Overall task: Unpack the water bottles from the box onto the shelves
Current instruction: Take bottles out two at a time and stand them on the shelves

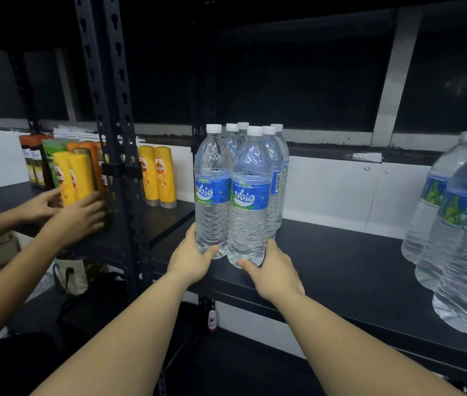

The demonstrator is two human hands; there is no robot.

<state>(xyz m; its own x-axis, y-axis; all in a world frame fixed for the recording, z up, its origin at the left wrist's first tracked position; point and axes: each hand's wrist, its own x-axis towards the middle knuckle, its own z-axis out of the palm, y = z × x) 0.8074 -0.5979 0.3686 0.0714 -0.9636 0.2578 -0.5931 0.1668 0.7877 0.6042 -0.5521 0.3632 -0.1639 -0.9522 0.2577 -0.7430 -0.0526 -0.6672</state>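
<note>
Several clear water bottles with white caps and blue labels stand in a tight cluster on the black shelf. My left hand grips the base of the front left bottle. My right hand grips the base of the front right bottle. Both front bottles stand upright near the shelf's front edge, touching each other, with the other bottles right behind them. The box is not in view.
Larger water bottles crowd the shelf's right end. A black slotted upright divides the shelving. On the left shelf another person's hands handle yellow bottles; more yellow bottles stand behind. A white bag sits below.
</note>
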